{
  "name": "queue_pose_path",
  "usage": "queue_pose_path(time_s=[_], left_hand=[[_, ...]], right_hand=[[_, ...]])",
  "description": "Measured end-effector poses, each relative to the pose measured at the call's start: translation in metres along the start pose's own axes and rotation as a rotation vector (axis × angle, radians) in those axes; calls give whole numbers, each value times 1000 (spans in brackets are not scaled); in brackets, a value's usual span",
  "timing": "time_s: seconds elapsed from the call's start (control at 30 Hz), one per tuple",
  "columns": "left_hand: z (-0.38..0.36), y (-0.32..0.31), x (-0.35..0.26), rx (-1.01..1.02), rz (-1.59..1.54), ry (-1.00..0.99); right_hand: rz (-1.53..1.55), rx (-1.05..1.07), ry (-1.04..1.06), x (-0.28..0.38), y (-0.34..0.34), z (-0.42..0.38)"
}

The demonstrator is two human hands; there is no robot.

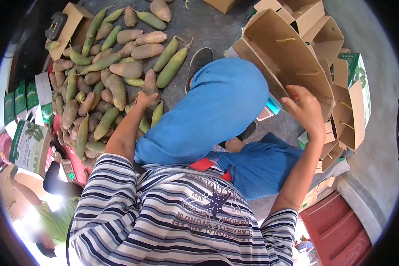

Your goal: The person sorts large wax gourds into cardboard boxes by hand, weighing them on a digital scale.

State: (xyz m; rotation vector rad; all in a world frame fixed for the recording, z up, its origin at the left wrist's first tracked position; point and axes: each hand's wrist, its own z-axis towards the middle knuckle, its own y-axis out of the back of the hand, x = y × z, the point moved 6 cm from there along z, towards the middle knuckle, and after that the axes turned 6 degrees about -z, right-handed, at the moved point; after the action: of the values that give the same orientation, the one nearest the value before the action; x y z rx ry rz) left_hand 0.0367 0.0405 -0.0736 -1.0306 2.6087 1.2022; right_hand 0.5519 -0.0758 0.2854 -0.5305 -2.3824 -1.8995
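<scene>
My left hand reaches down at the right edge of a large heap of reddish-brown and green root vegetables, its fingers round the lower end of a reddish root. Long green radishes lie on the floor just beyond it. On the other side, my right hand is raised with its fingers apart and nothing in them, beside an open cardboard box with yellow cord handles. My bent knee in blue trousers is between the two hands.
More open cardboard boxes stand along the right wall. A red panelled door is at the lower right. At the left are a white-and-green printed box and another person in a green top. A box holding a dark device stands upper left.
</scene>
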Motion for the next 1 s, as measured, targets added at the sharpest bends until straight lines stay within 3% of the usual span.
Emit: queue_pose_path(time_s=[0.23, 0.33, 0.43, 0.57, 0.63, 0.7, 0.77, 0.87, 1.0], left_hand=[[18, -9, 8, -117, -82, 32], [-15, -2, -11, 173, -295, 307], [-2, -10, 8, 210, -586, 396], [-30, -5, -34, 328, -790, 195], [-56, 5, -73, 335, -847, 114], [-97, 26, -133, 210, -862, -13], [-129, 48, -190, 227, -828, -244], [-190, 76, -282, 225, -806, -716], [-239, 84, -360, 260, -743, -965]], right_hand=[[-260, 104, 45, -17, -40, 6], [-260, 78, 46, -18, -44, 7], [-238, 43, 49, -23, -47, 9], [-244, 79, 41, -12, -24, 6], [140, -196, 188, 19, 22, -4], [651, -274, 452, 67, 74, -28], [959, -369, 851, 109, 115, -68], [1113, -457, 1125, 138, 137, -109], [1140, -614, 1175, 149, 135, -122]])
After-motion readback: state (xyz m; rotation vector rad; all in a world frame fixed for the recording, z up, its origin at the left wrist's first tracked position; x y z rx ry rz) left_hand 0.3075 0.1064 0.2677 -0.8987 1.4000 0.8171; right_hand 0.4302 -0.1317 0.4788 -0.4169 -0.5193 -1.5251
